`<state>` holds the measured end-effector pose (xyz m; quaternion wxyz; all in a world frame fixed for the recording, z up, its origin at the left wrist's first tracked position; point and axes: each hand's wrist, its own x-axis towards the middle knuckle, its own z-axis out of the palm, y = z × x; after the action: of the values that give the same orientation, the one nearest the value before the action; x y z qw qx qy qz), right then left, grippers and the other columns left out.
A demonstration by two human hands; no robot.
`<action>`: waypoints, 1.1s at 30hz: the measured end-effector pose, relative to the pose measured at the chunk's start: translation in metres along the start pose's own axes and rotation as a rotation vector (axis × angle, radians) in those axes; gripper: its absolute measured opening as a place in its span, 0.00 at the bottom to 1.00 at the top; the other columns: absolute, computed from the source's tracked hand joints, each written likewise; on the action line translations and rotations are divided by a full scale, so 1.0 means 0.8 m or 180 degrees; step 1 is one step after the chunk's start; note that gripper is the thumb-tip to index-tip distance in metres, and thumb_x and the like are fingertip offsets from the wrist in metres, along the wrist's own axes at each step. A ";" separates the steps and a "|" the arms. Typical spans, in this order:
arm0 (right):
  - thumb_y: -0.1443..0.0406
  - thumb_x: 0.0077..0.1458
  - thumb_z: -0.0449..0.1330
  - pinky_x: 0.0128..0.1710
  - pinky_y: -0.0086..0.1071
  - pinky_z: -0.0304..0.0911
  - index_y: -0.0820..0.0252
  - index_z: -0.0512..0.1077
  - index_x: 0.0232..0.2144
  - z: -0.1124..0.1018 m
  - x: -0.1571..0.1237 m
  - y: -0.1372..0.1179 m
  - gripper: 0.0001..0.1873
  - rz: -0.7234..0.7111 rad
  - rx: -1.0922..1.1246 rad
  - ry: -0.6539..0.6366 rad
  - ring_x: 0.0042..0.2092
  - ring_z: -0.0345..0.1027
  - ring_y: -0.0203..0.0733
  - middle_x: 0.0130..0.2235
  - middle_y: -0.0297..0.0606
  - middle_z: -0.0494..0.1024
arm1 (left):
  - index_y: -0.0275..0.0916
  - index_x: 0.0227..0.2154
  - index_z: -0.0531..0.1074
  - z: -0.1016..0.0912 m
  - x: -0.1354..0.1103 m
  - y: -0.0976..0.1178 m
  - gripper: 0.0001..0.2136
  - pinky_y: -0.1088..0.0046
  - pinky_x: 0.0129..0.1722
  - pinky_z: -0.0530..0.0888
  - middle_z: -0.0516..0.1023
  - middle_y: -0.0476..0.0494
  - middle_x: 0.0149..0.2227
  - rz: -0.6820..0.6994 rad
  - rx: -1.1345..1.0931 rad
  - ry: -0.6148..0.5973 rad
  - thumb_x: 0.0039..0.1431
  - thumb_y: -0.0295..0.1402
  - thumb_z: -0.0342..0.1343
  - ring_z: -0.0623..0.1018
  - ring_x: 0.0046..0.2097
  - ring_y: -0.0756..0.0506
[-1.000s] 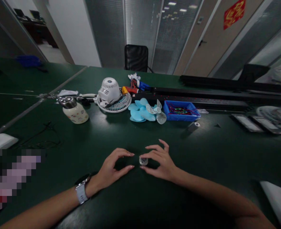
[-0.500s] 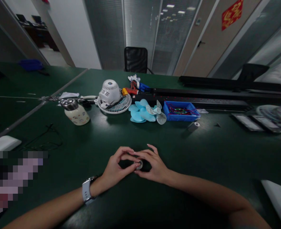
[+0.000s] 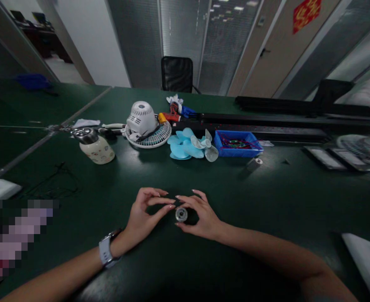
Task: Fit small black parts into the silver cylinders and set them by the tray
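Observation:
My right hand (image 3: 200, 216) curls round a small round metal part (image 3: 181, 214) just above the dark green table (image 3: 115, 188), thumb below it and fingers over it. Its round face points toward me. My left hand (image 3: 145, 212), with a watch on the wrist, sits just left of the part with its fingers bent and the fingertips pinched close together near my right fingertips. Nothing shows between the left fingers.
Farther back lie a white fan motor on a fan grille (image 3: 147, 136), light blue fan blades (image 3: 185, 144), a blue tray (image 3: 238, 144) of wires, a cream bottle (image 3: 95, 147) and a small cylinder (image 3: 253, 163). A white object (image 3: 367, 264) lies at the near right.
My left hand came in to meet the right hand at the metal part, then drew back slightly left. The part now faces me in the right hand.

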<state>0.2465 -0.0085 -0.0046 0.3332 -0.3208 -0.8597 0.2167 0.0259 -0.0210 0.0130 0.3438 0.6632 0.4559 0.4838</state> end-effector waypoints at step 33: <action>0.58 0.57 0.59 0.59 0.52 0.55 0.63 0.55 0.63 -0.119 0.003 0.110 0.35 0.0661 -0.2285 0.1650 0.65 0.52 0.55 0.64 0.54 0.58 | 0.40 0.17 0.65 -0.029 0.018 -0.020 0.20 0.69 0.37 0.70 0.78 0.43 0.34 -0.0473 0.0709 -0.0393 0.65 0.39 0.46 0.75 0.38 0.43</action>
<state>0.3485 0.0696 0.0101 0.3816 -0.5442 -0.7319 -0.1502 0.0012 -0.0013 0.0101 0.3304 0.6902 0.5326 0.3617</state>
